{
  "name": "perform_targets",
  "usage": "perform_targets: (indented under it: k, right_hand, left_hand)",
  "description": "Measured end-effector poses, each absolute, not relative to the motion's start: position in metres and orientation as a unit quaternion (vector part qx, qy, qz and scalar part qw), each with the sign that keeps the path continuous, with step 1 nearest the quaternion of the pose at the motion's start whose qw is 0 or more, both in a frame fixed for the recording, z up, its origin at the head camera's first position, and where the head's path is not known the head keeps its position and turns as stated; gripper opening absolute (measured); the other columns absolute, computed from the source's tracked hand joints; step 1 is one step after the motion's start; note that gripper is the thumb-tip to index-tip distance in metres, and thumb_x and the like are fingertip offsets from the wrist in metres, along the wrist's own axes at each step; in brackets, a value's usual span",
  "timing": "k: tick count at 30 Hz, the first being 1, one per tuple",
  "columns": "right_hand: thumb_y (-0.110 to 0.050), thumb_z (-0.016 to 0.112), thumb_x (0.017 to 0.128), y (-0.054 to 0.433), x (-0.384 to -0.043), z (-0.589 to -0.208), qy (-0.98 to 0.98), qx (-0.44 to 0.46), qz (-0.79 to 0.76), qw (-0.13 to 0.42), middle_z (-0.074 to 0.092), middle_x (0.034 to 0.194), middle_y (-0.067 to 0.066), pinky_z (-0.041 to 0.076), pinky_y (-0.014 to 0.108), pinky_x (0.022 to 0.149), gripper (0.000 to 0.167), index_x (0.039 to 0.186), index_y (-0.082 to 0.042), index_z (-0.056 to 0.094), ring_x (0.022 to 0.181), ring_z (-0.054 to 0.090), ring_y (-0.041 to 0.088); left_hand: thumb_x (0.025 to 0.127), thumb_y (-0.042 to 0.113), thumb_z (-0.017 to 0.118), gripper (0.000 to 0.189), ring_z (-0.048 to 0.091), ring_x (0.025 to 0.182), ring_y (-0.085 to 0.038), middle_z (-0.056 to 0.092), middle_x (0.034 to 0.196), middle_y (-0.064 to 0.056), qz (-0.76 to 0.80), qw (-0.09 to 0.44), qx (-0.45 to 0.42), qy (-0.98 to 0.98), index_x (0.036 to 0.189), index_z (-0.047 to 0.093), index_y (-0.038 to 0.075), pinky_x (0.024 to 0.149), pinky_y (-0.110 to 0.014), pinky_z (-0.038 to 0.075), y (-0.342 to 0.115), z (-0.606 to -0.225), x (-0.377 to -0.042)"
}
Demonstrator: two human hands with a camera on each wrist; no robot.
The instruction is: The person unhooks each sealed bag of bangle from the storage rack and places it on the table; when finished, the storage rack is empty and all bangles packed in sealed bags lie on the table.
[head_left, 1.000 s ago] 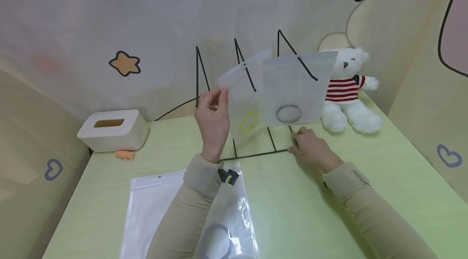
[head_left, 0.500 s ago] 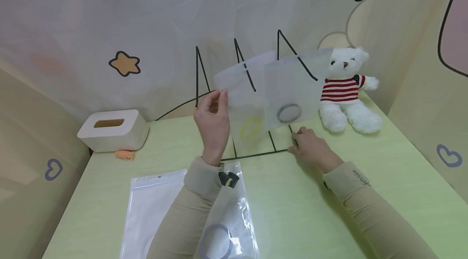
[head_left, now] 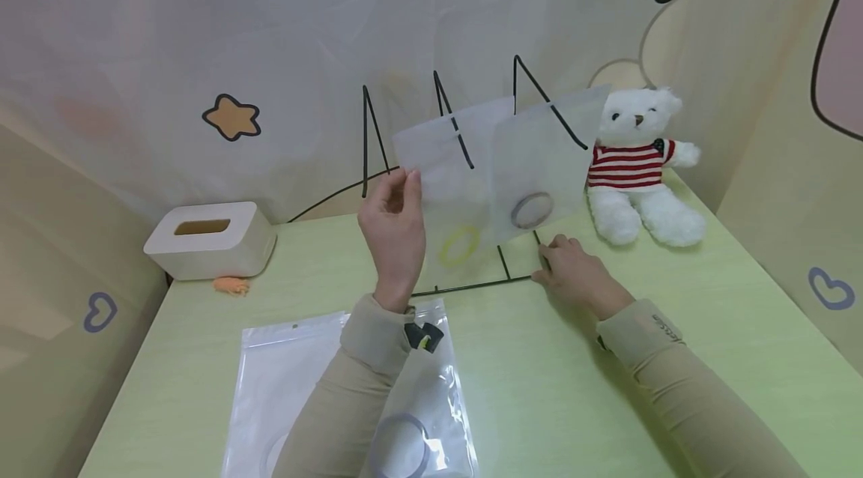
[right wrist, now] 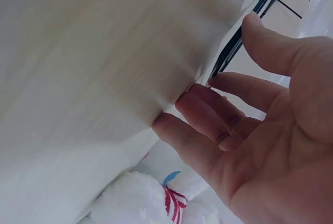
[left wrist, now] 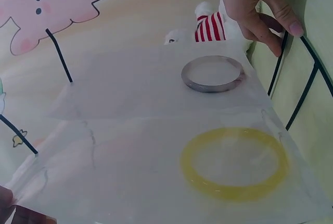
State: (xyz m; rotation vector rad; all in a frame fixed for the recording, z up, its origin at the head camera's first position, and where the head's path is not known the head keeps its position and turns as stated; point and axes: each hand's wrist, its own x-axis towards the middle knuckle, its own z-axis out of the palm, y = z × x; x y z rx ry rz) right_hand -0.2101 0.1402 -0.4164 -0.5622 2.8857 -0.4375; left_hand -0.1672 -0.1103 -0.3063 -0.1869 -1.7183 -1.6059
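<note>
My left hand [head_left: 393, 238] pinches the left edge of a translucent zip bag [head_left: 441, 189] between thumb and fingers. This bag hangs tilted on the middle hook of a black wire rack [head_left: 472, 286], and a yellow ring [left wrist: 234, 191] shows through it. On the right hook hangs a second translucent bag [head_left: 539, 156], with a grey ring [left wrist: 210, 87] inside. The two bags overlap at their neighbouring edges. Down at the tabletop, my right hand [head_left: 580, 276] grips the front right corner of the rack's base, thumb on the wire.
Two larger clear zip bags [head_left: 290, 365] with rings lie at the front, partly under my left sleeve. A white tissue box [head_left: 216, 246] stands back left, a small orange object [head_left: 231, 285] before it. A white teddy bear [head_left: 630, 171] sits behind the right bag.
Both hanging bags have tilted, and the right one has swung left, uncovering more of the bear. The yellow ring hangs slightly lower. My right hand has stayed on the rack.
</note>
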Motion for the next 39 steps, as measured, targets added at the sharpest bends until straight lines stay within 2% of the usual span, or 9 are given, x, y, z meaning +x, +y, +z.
perform_targets:
  k: [10,18,25,30,39]
  right_hand:
    - [-0.027,0.059,0.098,0.139,-0.209,-0.414,0.968,-0.185,-0.147,0.090,0.046,0.127,0.022,0.049,0.057,0.078,0.044,0.129,0.004,0.054,0.117,0.043,0.040]
    - [-0.027,0.059,0.098,0.140,-0.209,-0.415,0.967,-0.188,-0.149,0.089,0.047,0.127,0.023,0.049,0.057,0.078,0.046,0.131,0.004,0.053,0.116,0.043,0.040]
    - [-0.028,0.059,0.098,0.140,-0.210,-0.416,0.967,-0.189,-0.146,0.087,0.047,0.125,0.022,0.049,0.056,0.077,0.042,0.127,0.003,0.055,0.115,0.044,0.040]
    - [-0.028,0.058,0.098,0.140,-0.211,-0.417,0.967,-0.190,-0.144,0.087,0.047,0.125,0.023,0.049,0.056,0.078,0.048,0.132,0.005,0.052,0.116,0.044,0.040]
    - [-0.028,0.057,0.098,0.140,-0.211,-0.418,0.968,-0.185,-0.145,0.089,0.045,0.130,0.023,0.048,0.059,0.082,0.054,0.138,0.006,0.046,0.120,0.042,0.042]
  left_hand:
    - [0.095,0.012,0.063,0.019,0.063,0.075,-0.021,0.069,0.091,-0.012,-0.625,0.397,-0.080,-0.668,0.102,0.070,-0.003,0.068,-0.026,0.052,-0.109,-0.308,-0.166]
    - [0.095,0.013,0.063,0.019,0.061,0.073,-0.024,0.069,0.089,-0.014,-0.627,0.402,-0.082,-0.662,0.100,0.071,-0.003,0.067,-0.024,0.049,-0.108,-0.308,-0.162]
    - [0.096,0.015,0.063,0.020,0.057,0.071,-0.021,0.068,0.088,-0.013,-0.625,0.392,-0.075,-0.671,0.102,0.071,-0.002,0.064,-0.023,0.047,-0.108,-0.308,-0.156]
    - [0.096,0.016,0.063,0.020,0.060,0.072,-0.020,0.068,0.089,-0.010,-0.630,0.382,-0.071,-0.672,0.103,0.071,-0.001,0.064,-0.023,0.048,-0.108,-0.308,-0.152]
    - [0.095,0.015,0.064,0.020,0.062,0.075,-0.020,0.069,0.089,-0.013,-0.639,0.379,-0.069,-0.665,0.101,0.070,-0.004,0.068,-0.024,0.051,-0.109,-0.308,-0.146]
